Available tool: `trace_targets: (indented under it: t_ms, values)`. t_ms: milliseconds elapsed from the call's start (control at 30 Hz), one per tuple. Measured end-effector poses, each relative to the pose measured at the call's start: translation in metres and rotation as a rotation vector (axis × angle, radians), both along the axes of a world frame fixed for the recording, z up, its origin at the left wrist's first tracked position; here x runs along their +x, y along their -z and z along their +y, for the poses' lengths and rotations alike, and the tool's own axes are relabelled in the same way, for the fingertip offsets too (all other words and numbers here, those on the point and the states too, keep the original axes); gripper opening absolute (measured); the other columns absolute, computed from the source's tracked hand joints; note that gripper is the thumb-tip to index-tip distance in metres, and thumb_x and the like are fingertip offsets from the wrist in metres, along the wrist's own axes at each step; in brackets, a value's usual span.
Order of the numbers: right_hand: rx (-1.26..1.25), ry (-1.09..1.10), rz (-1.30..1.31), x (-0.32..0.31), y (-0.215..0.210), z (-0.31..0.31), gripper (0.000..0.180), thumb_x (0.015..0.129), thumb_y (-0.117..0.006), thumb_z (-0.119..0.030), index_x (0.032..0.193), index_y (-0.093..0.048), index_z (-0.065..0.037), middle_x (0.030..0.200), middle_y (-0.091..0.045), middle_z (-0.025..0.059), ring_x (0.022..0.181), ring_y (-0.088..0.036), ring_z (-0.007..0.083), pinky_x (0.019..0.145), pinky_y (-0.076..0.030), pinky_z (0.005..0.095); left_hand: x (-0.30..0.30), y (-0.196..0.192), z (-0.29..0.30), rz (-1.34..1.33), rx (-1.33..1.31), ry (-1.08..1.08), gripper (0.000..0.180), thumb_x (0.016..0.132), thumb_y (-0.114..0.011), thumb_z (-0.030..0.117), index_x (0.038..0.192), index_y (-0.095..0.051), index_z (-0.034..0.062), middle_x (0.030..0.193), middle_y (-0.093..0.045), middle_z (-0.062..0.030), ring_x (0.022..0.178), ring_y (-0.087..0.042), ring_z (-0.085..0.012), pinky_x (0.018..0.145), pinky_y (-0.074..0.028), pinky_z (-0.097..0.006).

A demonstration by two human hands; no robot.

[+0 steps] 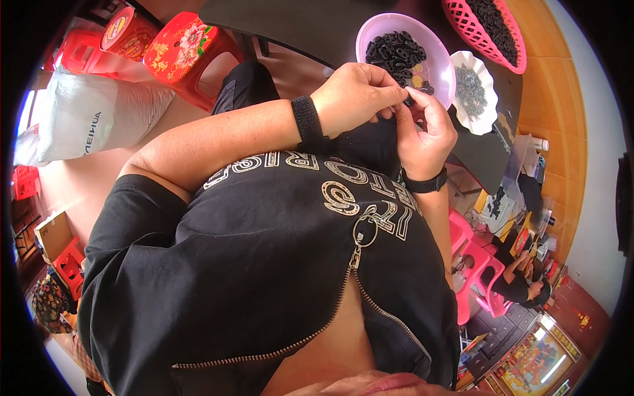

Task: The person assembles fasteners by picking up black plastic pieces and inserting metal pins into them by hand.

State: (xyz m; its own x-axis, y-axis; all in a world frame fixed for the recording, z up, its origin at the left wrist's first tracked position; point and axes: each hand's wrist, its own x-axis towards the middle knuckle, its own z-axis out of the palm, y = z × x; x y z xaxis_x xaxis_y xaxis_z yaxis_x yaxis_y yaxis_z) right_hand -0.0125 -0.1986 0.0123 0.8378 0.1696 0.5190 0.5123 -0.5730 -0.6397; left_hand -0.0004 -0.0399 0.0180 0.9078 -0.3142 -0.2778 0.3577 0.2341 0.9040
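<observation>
My left hand [356, 96] and my right hand [428, 135] meet at the near edge of a lilac bowl [444, 63]. Thumbs and fingertips of both are pinched together around a small black piece [409, 101], mostly covered by the fingers. Its exact kind is too small to make out. Inside the bowl lies a heap of small black looped parts [396, 56], with a few yellowish round bits [417, 80] beside them. Each wrist wears a black band.
Right of the bowl stands a white scalloped dish [487, 113] of small clear-grey pieces. Beyond it is a pink lattice basket [460, 25] of black parts. All rest on a dark table [290, 20]. Red stools [177, 49] and a white sack [99, 112] stand left; another person [518, 284] sits at right.
</observation>
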Motion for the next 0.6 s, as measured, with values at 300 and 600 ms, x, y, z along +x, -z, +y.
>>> trace_targets:
  t_ms: [300,600]
  values:
    - [-0.095,-0.041,-0.087,0.006,0.005,-0.005,0.02,0.075,-0.072,0.003,0.093,-0.066,-0.002,0.073,-0.062,0.0093,0.059,-0.062,0.0193,0.056,-0.049,0.0276,0.002,0.004,0.0,0.031,0.025,0.026,0.015,0.092,-0.062,0.015,0.09,-0.063,0.0001,0.069,-0.06,-0.0036,0.054,-0.053,-0.0071,0.04,-0.042,-0.021]
    - [0.079,-0.079,0.48,0.012,-0.006,-0.017,0.018,0.078,-0.073,0.0,0.094,-0.066,0.0,0.073,-0.064,0.0018,0.063,-0.056,0.0057,0.058,-0.046,0.0222,0.008,0.015,0.003,0.079,0.079,0.024,0.017,0.093,-0.056,0.016,0.099,-0.063,0.0009,0.076,-0.064,-0.0037,0.06,-0.056,-0.0069,0.056,-0.048,-0.02]
